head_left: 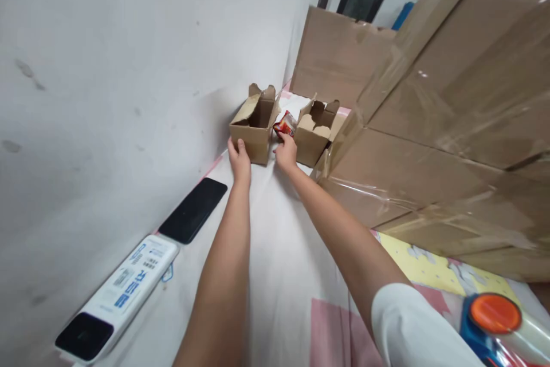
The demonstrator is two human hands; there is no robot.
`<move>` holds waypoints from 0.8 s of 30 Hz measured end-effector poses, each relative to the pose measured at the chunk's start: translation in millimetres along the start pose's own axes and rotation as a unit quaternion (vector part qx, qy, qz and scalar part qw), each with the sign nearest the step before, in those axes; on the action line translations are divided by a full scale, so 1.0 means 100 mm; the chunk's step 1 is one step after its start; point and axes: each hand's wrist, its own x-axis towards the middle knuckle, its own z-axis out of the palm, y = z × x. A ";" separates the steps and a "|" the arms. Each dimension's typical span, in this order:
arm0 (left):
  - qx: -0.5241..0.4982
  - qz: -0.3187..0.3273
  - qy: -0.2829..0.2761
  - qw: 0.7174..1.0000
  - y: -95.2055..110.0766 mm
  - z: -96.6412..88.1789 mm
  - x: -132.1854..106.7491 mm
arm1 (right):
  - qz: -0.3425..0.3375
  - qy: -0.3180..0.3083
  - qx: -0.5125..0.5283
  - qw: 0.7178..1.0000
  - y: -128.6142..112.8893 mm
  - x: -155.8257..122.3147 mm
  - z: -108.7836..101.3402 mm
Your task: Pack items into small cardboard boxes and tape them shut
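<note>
My left hand [239,162] is at the lower left corner of a small open cardboard box [253,143], thumb on its front face and fingers along its left side. Between that box and a second small open cardboard box [310,146], my right hand [286,154] pinches a shiny red and white packet [285,123]. The packet is tilted up in the gap, close to the left box's right wall. Both boxes stand upright with their torn-edged flaps raised. Their bottoms are hidden from here.
Large taped cardboard boxes [429,126] rise on the right, and a white wall [107,69] runs along the left. A black phone [193,209] and a white labelled device [124,292] lie by the wall. A tape dispenser [494,315] sits at the lower right.
</note>
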 end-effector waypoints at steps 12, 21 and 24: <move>0.020 0.016 0.035 0.999 0.00 -0.04 0.04 | 0.101 -0.111 -0.264 0.953 -0.36 0.34 0.16; 0.041 -0.010 0.099 0.994 0.28 -0.12 0.01 | -0.049 0.075 -0.045 0.995 -0.61 -0.19 -0.08; 0.041 -0.017 0.127 0.991 0.47 -0.16 -0.08 | -0.086 0.082 -0.007 0.993 -0.79 -0.57 -0.13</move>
